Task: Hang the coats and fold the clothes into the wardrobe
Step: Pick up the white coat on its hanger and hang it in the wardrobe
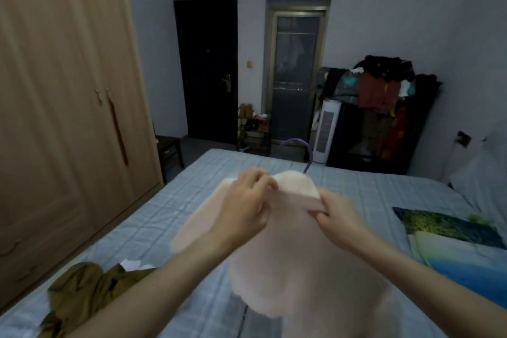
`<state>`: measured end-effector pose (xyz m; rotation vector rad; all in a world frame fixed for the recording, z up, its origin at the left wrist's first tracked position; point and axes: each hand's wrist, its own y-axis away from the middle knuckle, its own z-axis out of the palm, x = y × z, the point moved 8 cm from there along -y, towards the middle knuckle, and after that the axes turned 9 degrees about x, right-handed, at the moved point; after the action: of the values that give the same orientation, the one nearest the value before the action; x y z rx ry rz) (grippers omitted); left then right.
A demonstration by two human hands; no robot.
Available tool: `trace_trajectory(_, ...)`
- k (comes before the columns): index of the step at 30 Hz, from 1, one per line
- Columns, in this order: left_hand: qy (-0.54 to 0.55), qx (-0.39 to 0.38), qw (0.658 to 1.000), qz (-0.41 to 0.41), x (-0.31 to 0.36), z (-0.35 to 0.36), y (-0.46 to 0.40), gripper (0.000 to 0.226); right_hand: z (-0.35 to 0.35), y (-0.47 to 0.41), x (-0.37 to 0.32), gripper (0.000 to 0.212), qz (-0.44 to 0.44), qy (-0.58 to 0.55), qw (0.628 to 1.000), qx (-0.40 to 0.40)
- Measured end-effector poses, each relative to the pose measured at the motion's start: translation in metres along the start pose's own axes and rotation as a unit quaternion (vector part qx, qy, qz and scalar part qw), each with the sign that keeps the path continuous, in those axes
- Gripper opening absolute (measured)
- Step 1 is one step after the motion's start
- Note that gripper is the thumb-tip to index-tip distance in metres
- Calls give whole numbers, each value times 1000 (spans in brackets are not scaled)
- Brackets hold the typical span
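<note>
Pale pink fluffy coat (307,263) held up at centre frame, above the bed (153,217), lower part hanging toward the bottom edge. Purple hanger hook (307,151) projecting above the collar, just above centre. Left hand (244,200) closed on the collar fabric at the left side of the neckline, fingers pinched together. Right hand (337,211) closed on the collar edge at the right side, fabric gripped between thumb and fingers. Both forearms extending from the bottom edge toward the centre. Brown garment (82,291) lying crumpled on the bed at lower left, apart from the coat. Patterned blue and green pillow (450,241) on the bed at lower right. Light wood wardrobe (60,90) filling the left of the frame, doors shut. Dark door (208,71) and glazed door (296,71) at upper centre. Rack piled with clothes (381,107) at right of centre, white tower fan (326,132) just to its left.
</note>
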<state>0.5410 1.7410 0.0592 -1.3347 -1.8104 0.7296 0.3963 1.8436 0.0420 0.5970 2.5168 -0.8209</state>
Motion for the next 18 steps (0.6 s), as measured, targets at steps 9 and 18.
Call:
trace_trajectory(9,-192,-139,968,84,-30,-22,-20,28,-22,-16,-66,16,-172,104,979,39)
trace_trajectory(18,-303,0,948,97,-20,-158,-43,31,-44,-6,-131,66,-291,110,922,232)
